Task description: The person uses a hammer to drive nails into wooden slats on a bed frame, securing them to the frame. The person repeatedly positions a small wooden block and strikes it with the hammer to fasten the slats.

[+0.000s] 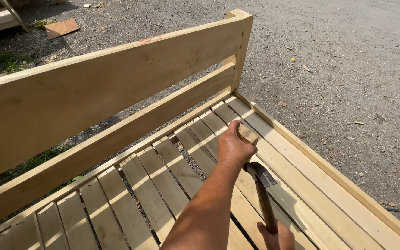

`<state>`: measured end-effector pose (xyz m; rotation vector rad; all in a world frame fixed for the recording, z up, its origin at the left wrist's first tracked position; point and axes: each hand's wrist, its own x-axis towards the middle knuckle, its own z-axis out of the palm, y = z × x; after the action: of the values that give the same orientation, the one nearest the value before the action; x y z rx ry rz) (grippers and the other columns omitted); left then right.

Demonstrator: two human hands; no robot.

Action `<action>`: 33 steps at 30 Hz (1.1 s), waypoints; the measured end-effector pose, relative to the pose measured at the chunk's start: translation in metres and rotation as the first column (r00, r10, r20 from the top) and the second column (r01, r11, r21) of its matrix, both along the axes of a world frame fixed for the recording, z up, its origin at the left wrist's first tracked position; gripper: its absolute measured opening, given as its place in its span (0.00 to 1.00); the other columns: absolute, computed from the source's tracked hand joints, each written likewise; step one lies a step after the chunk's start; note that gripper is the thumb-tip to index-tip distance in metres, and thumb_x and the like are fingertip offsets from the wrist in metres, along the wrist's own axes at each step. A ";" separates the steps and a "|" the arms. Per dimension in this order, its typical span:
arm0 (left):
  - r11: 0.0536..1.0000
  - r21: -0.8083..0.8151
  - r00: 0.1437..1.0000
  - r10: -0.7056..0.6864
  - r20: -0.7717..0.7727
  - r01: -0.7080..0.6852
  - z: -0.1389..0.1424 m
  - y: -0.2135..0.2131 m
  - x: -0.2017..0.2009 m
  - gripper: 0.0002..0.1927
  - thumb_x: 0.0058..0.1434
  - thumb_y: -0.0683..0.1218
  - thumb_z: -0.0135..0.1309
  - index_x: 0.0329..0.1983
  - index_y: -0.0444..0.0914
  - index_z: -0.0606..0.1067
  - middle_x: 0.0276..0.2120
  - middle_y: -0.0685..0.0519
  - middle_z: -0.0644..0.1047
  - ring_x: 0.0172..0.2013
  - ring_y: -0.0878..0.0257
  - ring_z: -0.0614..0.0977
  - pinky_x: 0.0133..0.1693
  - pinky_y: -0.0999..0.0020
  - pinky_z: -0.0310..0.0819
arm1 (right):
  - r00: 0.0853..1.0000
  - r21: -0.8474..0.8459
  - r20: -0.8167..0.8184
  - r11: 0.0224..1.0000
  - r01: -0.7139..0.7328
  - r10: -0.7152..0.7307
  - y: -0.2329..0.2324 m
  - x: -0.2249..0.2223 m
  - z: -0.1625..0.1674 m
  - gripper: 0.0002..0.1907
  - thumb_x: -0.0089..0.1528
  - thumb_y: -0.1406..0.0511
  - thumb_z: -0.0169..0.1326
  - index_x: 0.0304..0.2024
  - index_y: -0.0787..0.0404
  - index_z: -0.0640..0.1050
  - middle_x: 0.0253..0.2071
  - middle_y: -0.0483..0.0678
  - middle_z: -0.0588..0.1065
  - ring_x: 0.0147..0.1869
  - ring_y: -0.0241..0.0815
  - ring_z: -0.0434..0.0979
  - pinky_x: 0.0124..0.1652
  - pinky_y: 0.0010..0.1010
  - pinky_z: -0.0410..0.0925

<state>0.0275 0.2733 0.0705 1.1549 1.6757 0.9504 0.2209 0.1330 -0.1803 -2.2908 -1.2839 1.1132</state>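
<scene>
Head view: small rough brown wooden block (246,134)

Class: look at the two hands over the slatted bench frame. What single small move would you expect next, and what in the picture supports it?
Probably a short hammer tap onto the wood block. The left hand presses the block down on a slat near the corner, and the right hand holds the hammer with its head just behind the block, close enough to strike.

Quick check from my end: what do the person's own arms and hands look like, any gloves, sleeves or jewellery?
Both hands are bare: no gloves on the left hand or the right hand. The left forearm is uncovered, no sleeve, watch or bracelet in view. No rings are visible. Only part of the right hand shows at the frame's bottom edge.
</scene>
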 end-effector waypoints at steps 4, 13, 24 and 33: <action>0.998 0.059 0.994 0.008 -0.107 -0.002 0.001 -0.001 0.001 0.40 0.41 0.38 0.68 0.61 0.45 0.70 0.48 0.47 0.80 0.49 0.56 0.84 0.55 0.66 0.78 | 0.992 -0.097 0.085 0.991 -0.087 0.096 0.003 0.000 0.003 0.20 0.58 0.52 0.64 0.45 0.59 0.84 0.33 0.50 0.83 0.44 0.46 0.85 0.51 0.35 0.72; 0.999 0.030 0.996 -0.016 -0.090 0.019 -0.003 -0.012 0.000 0.38 0.42 0.40 0.67 0.59 0.42 0.69 0.49 0.47 0.80 0.51 0.57 0.83 0.58 0.68 0.77 | 0.964 -0.397 -0.154 0.880 -0.259 0.215 0.016 0.020 0.002 0.22 0.60 0.55 0.67 0.51 0.59 0.81 0.38 0.50 0.81 0.50 0.44 0.83 0.56 0.36 0.69; 0.990 0.129 0.967 -0.018 -0.255 0.053 0.037 -0.016 -0.025 0.25 0.38 0.48 0.68 0.41 0.39 0.75 0.38 0.47 0.83 0.40 0.57 0.87 0.51 0.66 0.82 | 0.991 -0.427 -0.092 0.895 -0.131 0.101 0.017 0.015 0.008 0.30 0.57 0.58 0.69 0.60 0.60 0.80 0.46 0.52 0.85 0.55 0.44 0.84 0.61 0.36 0.67; 0.981 0.182 0.972 0.111 -0.208 -0.073 0.027 -0.037 -0.051 0.28 0.38 0.47 0.68 0.44 0.42 0.75 0.39 0.49 0.83 0.42 0.57 0.86 0.51 0.65 0.81 | 0.997 -0.491 -0.005 0.868 -0.074 0.082 0.019 0.006 0.019 0.26 0.56 0.56 0.68 0.54 0.59 0.84 0.42 0.51 0.85 0.52 0.44 0.85 0.56 0.32 0.70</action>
<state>-0.0239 0.2360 0.0972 1.3465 1.8638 1.0775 0.2269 0.1523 -0.1618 -2.6186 -1.2120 1.6109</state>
